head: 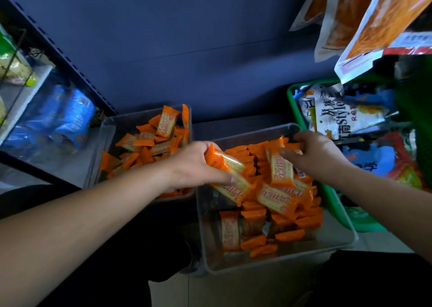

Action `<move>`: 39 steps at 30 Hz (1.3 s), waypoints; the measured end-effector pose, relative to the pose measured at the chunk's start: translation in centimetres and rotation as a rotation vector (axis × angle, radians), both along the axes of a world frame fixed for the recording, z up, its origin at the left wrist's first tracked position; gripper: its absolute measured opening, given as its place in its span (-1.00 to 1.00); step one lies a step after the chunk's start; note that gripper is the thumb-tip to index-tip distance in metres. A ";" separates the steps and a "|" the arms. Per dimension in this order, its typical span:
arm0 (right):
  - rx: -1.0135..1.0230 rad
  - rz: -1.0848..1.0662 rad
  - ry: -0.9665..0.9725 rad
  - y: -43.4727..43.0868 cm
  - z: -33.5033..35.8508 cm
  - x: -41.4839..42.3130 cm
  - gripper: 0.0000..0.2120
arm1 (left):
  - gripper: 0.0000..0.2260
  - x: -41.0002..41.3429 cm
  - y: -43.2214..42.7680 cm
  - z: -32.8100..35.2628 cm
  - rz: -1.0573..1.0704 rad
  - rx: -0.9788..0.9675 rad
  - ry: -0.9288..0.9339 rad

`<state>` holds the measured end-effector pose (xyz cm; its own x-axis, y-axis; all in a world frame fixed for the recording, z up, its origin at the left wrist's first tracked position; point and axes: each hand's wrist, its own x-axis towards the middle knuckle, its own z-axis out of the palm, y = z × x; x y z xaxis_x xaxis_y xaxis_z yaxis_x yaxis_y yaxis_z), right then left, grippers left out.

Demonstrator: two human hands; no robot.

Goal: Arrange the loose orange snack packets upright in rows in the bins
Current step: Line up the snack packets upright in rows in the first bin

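Left hand (194, 164) grips a bunch of packets (225, 165), right hand (320, 155) pinches a single packet (280, 170); probably light, crinkly, slippery, so best held across the flat faces.

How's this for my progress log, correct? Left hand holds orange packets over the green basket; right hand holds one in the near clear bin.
Head view: the left hand holds orange packets over the near clear bin, not the green basket. The right hand does hold a packet there.
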<state>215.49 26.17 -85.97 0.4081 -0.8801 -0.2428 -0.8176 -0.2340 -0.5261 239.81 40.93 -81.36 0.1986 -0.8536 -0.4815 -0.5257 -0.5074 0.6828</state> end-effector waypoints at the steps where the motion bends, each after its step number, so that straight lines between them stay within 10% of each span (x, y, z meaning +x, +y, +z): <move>1: -0.079 0.061 -0.063 0.7 0.6 0.3 -0.40 | -0.50 -0.5 0.0 -0.2 0.013 -0.004 0.051; 5: 0.362 0.336 -0.437 4.0 3.2 1.3 -0.21 | -0.46 -2.3 -0.6 -1.8 0.017 -0.152 0.203; 11: 0.595 0.320 -0.362 2.6 2.1 -0.9 -0.36 | -0.56 -5.1 -1.5 -2.9 -0.003 -0.125 0.465; 18: 0.393 0.214 -0.180 3.6 -1.1 -3.4 -0.44 | -0.60 -1.8 -1.2 -8.7 -0.993 0.238 -0.591; 30: 0.400 0.203 -0.217 3.7 -1.8 -3.9 -0.44 | -0.15 -3.8 -3.2 -11.5 -1.062 0.606 -0.413; 39: 0.447 0.146 -0.232 4.1 -0.9 -3.4 -0.45 | -0.45 -4.5 -2.4 -10.8 -0.995 0.567 -0.382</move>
